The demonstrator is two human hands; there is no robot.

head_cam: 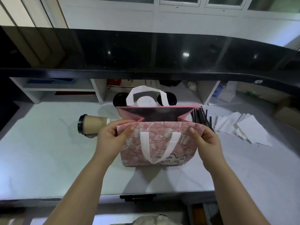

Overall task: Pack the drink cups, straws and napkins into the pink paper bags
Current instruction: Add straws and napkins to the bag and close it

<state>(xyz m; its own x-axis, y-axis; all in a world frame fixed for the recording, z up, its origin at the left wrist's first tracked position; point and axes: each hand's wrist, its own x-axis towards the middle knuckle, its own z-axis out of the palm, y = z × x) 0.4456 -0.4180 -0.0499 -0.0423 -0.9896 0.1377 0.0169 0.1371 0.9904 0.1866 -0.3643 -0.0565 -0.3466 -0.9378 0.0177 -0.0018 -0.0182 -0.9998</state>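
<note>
A pink paper bag [155, 145] with white handles stands open at the middle of the white counter [40, 153]. My left hand [113, 135] pinches the near rim at its left corner, and my right hand [204, 137] pinches the same rim at its right corner. A brown cup with a black lid [92, 124] lies on its side to the left of the bag. Behind the bag stand two black-lidded cups [119, 99] and a white-lidded cup [146, 101]. Black straws [202, 117] lie right of the bag, with white napkins [245, 127] beyond them.
A black raised ledge [146, 52] runs across above the counter. White shelf cubbies [68, 90] with boxes sit under it at the back. A cardboard box [287, 114] is at the far right. The counter's front edge has a dark handle [138, 198] below it.
</note>
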